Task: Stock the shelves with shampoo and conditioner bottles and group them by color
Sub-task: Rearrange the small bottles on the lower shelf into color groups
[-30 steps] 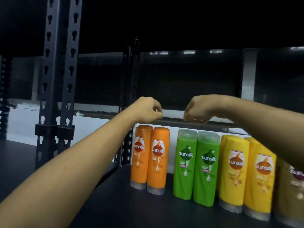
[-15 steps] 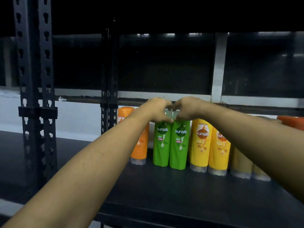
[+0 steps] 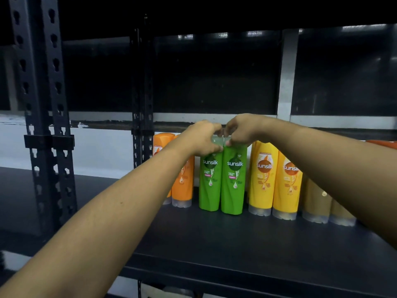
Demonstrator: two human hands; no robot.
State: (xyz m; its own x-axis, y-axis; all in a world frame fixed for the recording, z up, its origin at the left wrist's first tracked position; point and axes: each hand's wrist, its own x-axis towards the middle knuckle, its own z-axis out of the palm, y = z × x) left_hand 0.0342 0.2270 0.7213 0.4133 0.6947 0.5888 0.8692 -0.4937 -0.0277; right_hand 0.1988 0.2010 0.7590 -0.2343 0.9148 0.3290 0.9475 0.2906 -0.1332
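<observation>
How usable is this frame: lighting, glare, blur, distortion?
Head view: dim overall, black above the shelf; small light reflections high on the back panel; green bottles sharp with readable labels; brown bottles at right murky; left upright leans, likely wide-angle distortion.

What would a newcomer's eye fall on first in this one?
Both hands meet at the middle of the shelf: the left hand grips the top of the left green bottle, the right hand the top of the right green bottle. Orange bottles stand to their left, yellow bottles and tan bottles to their right.
</observation>
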